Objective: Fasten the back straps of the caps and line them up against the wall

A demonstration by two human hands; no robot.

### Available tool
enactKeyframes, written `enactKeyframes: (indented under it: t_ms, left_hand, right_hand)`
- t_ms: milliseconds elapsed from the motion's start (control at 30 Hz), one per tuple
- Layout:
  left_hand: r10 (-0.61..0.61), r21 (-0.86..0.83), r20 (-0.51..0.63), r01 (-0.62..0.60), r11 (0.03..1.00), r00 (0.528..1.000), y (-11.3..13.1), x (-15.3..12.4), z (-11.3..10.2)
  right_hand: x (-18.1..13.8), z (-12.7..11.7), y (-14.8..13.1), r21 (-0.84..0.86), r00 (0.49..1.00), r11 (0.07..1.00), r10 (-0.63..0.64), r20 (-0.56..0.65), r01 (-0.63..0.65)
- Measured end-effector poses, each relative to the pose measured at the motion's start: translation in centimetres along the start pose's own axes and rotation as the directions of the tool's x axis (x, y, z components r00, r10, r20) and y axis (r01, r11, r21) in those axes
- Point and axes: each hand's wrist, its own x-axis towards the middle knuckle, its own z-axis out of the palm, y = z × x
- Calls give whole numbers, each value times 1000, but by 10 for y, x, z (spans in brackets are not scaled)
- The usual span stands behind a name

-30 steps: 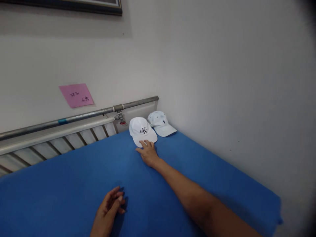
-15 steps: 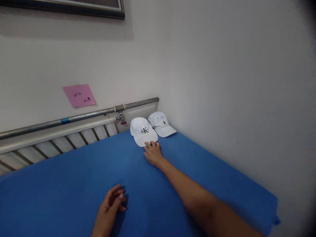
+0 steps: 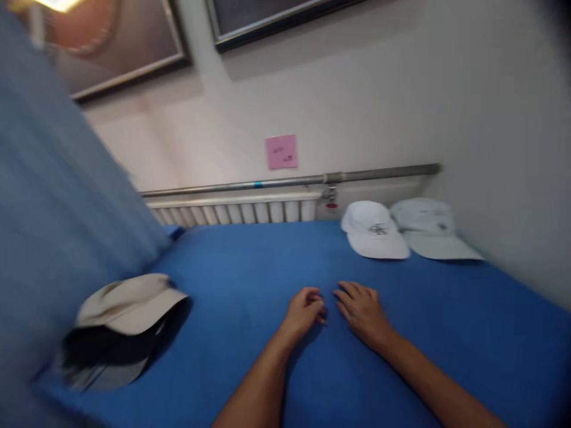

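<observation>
on blue bed, empty hands near white caps.

White cap with a dark logo on the front: nearest to both hands, though apart from them, resting crown-up on the blue bed, brim toward the camera. Sits near the wall end, just beside a paler cap on its right, brims almost touching. Logo blurred, not readable.
</observation>
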Motion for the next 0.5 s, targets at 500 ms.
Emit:
enactKeyframes:
  t_ms: [500]
  left_hand:
    - [257,126,-853,-298,946,455,29,-112,-215]
  right_hand:
    - [-12,21,-26,49,965,966,-250,-80,254]
